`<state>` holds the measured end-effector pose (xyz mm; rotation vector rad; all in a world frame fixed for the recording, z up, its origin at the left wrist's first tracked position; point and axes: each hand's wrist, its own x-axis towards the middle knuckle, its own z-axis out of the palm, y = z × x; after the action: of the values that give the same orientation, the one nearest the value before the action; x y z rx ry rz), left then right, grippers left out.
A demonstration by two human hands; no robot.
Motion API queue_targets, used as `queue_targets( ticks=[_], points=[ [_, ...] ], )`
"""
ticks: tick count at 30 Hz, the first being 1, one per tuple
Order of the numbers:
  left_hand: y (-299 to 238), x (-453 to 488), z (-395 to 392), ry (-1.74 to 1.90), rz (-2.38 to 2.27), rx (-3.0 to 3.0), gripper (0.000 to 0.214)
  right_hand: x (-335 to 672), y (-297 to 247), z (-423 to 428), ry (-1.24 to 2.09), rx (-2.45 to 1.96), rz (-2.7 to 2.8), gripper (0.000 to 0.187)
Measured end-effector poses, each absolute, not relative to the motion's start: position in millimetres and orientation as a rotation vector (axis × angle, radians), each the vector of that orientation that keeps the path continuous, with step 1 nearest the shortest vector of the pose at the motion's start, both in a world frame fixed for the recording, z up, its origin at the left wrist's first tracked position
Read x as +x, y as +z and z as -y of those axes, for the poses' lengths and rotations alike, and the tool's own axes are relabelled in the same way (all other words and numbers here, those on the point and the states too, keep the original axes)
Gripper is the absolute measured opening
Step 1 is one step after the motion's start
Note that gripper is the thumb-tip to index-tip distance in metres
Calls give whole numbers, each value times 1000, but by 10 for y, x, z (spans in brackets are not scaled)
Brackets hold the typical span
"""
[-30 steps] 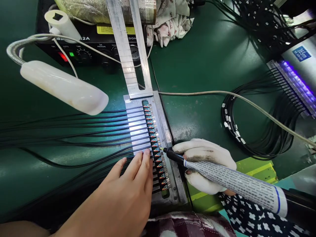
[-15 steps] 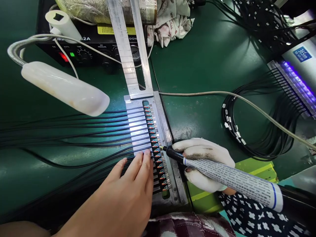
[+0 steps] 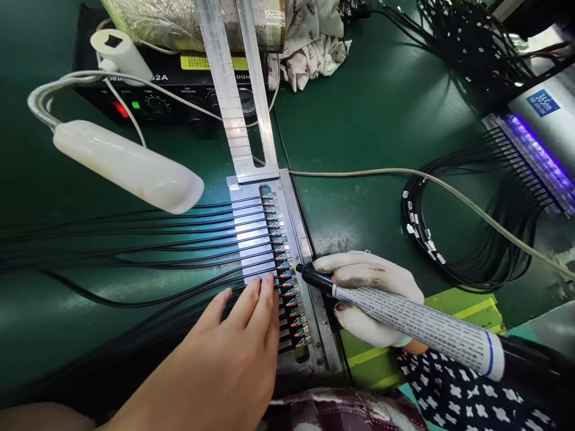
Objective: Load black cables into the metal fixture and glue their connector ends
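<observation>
My left hand (image 3: 245,335) is bare and lies palm down with its fingers stretched out. Its fingertips press on black cables (image 3: 202,256) at the edge of a metal fixture (image 3: 305,239). Across this fixture runs a row of small connectors (image 3: 294,302) with coloured wire ends, one per cable. In a white glove, my right hand (image 3: 375,293) is closed around a thick pen-shaped glue dispenser (image 3: 413,317) with a printed wrap and black nose. The dispenser's fine yellowish tip is close beside a connector mid-row; whether it touches, I cannot tell.
A white lamp (image 3: 130,164) shines on the fixture from the left. Behind it is a black control box (image 3: 179,99) with dials. A metal frame (image 3: 224,90) rises at the fixture's far end. Coiled cables (image 3: 413,221) lie right, near a purple-lit UV unit (image 3: 541,152).
The dispenser tip has shifted slightly toward the far end of the connector row. My left hand stays in place on the cables. The whole view has moved a little.
</observation>
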<state>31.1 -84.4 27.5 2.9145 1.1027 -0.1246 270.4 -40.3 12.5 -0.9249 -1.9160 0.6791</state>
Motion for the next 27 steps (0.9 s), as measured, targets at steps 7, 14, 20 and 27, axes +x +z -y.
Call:
queue_targets(
  ticks=[7,14,20,27],
  points=[
    [291,285,860,87,-1039,2957,60,2708,233,484,609,-889,1891,12],
    [288,279,867,105,-1011,2958,58,2690,180,503,646,-890,1966,11],
    [292,277,855,105,-994,2939,57,2699,170,482,641,-900,1975,13],
    [292,289,863,123,-966,2951,54,2689,168,485,628,-902,1956,13]
  ],
)
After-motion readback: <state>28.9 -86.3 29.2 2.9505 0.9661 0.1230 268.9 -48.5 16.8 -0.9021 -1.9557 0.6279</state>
